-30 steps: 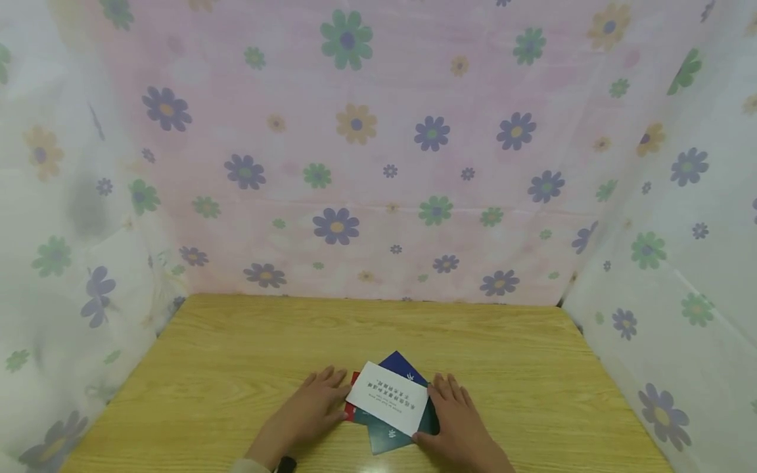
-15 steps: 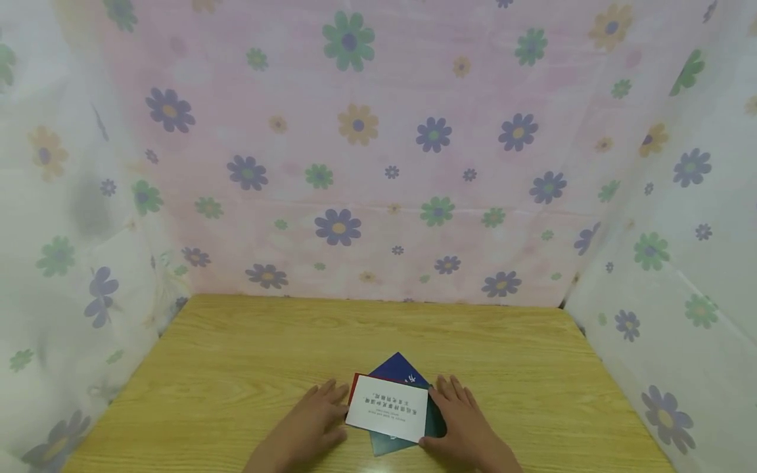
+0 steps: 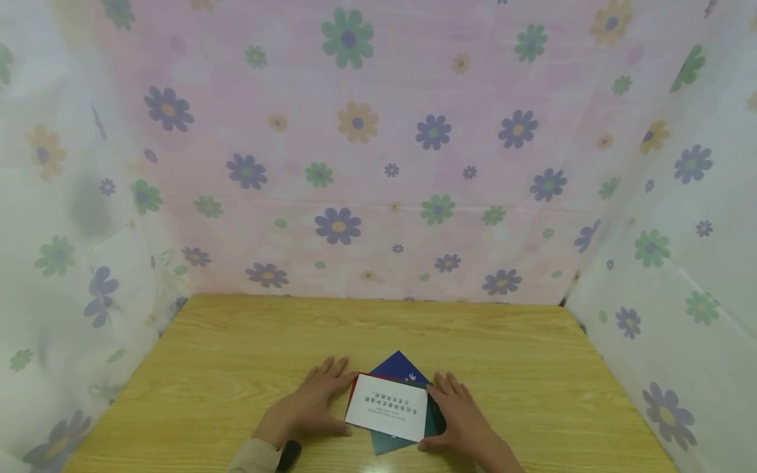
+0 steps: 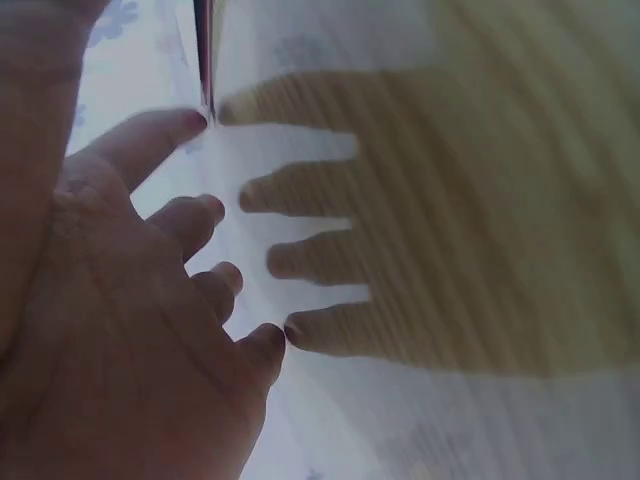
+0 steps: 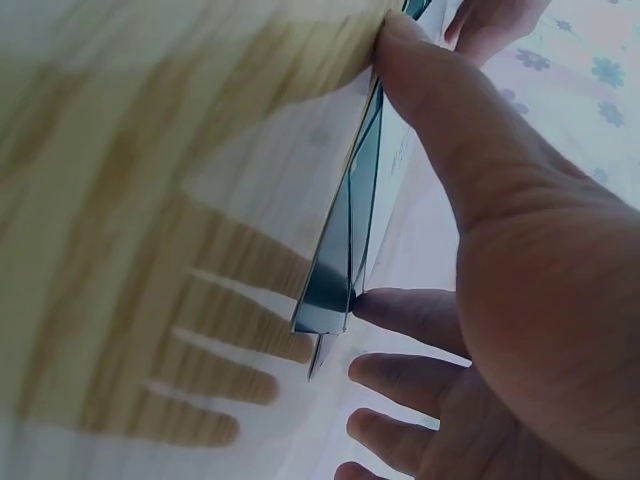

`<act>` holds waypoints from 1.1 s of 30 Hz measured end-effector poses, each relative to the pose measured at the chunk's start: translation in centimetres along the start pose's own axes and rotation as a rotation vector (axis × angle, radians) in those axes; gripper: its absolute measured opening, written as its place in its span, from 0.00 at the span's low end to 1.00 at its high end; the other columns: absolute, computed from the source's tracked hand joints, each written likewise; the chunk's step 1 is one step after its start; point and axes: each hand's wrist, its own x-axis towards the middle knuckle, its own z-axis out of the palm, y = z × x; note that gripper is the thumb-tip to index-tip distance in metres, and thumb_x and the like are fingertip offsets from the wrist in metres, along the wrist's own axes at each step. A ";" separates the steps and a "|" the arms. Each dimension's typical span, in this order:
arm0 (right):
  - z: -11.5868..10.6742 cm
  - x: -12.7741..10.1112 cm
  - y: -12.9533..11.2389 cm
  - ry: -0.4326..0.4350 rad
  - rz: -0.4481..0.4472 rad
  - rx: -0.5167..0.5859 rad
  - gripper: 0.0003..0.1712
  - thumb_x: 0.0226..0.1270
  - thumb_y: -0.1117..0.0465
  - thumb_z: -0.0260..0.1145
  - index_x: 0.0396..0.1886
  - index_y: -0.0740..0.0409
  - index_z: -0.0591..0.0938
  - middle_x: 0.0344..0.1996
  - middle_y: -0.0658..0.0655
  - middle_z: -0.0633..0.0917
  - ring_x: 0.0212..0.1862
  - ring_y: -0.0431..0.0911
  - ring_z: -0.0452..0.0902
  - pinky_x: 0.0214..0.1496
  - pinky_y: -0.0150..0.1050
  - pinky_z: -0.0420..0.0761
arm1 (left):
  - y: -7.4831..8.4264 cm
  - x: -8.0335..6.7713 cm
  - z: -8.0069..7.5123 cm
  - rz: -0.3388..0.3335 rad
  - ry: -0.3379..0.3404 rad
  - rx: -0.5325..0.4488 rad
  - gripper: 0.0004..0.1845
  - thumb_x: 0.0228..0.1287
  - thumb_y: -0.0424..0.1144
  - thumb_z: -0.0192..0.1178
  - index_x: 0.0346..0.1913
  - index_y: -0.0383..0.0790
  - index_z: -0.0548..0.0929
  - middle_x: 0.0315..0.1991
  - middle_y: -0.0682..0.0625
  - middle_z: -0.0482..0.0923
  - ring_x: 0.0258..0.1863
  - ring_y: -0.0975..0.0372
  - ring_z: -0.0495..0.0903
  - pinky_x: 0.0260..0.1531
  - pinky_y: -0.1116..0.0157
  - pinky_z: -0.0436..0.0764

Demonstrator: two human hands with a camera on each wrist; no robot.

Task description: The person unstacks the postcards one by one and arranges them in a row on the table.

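A small pile of cards lies near the front edge of the wooden table (image 3: pixel 236 341). The white card (image 3: pixel 387 407) with printed text is on top, over a red card (image 3: pixel 353 384), a blue card (image 3: pixel 399 366) and a dark green card (image 3: pixel 390 443). My left hand (image 3: pixel 313 404) lies flat on the table with straight fingers, its thumb against the pile's left edge. My right hand (image 3: pixel 458 410) lies flat at the pile's right side. In the right wrist view its thumb (image 5: pixel 420 80) and a finger touch the edges of the cards (image 5: pixel 345 250). The left wrist view shows the spread fingers (image 4: pixel 200 215).
Flowered cloth (image 3: pixel 378 164) hangs behind the table, and more cloth closes in the left (image 3: pixel 71 263) and right (image 3: pixel 668 263) sides. Bare wood stretches from the pile to the back edge and to both sides.
The white card has turned from tilted to nearly square with the table's edge and slid a little left over the red card. Both hands stay at the pile's sides.
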 end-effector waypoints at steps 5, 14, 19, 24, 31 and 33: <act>-0.1 0.2 -0.2 -0.014 0.016 0.022 0.59 0.43 0.42 0.85 0.71 0.68 0.72 0.75 0.73 0.65 0.77 0.72 0.50 0.76 0.71 0.53 | 0.0 0.4 -0.3 -0.001 -0.038 -0.034 0.54 0.49 0.61 0.76 0.78 0.50 0.65 0.82 0.42 0.48 0.81 0.41 0.40 0.77 0.36 0.45; -0.1 -0.1 -0.2 0.029 -0.040 0.007 0.59 0.41 0.44 0.86 0.69 0.70 0.73 0.74 0.74 0.65 0.77 0.73 0.51 0.76 0.72 0.51 | 0.1 0.5 -0.3 0.008 -0.006 -0.002 0.53 0.47 0.60 0.78 0.76 0.47 0.69 0.82 0.41 0.50 0.81 0.41 0.42 0.77 0.38 0.48; 0.0 -0.2 -0.3 0.057 -0.060 -0.009 0.58 0.40 0.45 0.87 0.68 0.70 0.73 0.74 0.73 0.65 0.77 0.73 0.51 0.76 0.71 0.51 | 0.3 0.7 -0.3 0.010 0.017 -0.026 0.55 0.42 0.56 0.81 0.75 0.45 0.70 0.81 0.39 0.50 0.81 0.40 0.42 0.77 0.38 0.48; 0.1 -0.2 -0.4 0.074 -0.077 -0.035 0.57 0.38 0.45 0.87 0.67 0.70 0.75 0.74 0.72 0.66 0.77 0.72 0.52 0.77 0.70 0.52 | 0.4 0.9 -0.3 0.015 0.020 -0.038 0.54 0.40 0.55 0.82 0.74 0.45 0.72 0.81 0.38 0.51 0.81 0.39 0.43 0.77 0.37 0.49; 0.1 0.0 -0.2 0.116 -0.112 -0.085 0.57 0.37 0.44 0.87 0.66 0.70 0.76 0.73 0.71 0.67 0.76 0.72 0.54 0.75 0.71 0.55 | 0.2 0.6 -0.3 0.034 0.035 -0.021 0.54 0.41 0.55 0.81 0.74 0.42 0.71 0.81 0.39 0.52 0.81 0.41 0.43 0.78 0.39 0.48; 0.0 0.1 -0.2 0.120 -0.113 -0.092 0.58 0.38 0.43 0.87 0.67 0.69 0.75 0.74 0.70 0.67 0.77 0.71 0.54 0.75 0.71 0.54 | 0.2 0.6 -0.4 0.041 0.043 -0.016 0.55 0.41 0.56 0.81 0.74 0.41 0.70 0.81 0.39 0.52 0.81 0.41 0.43 0.78 0.39 0.47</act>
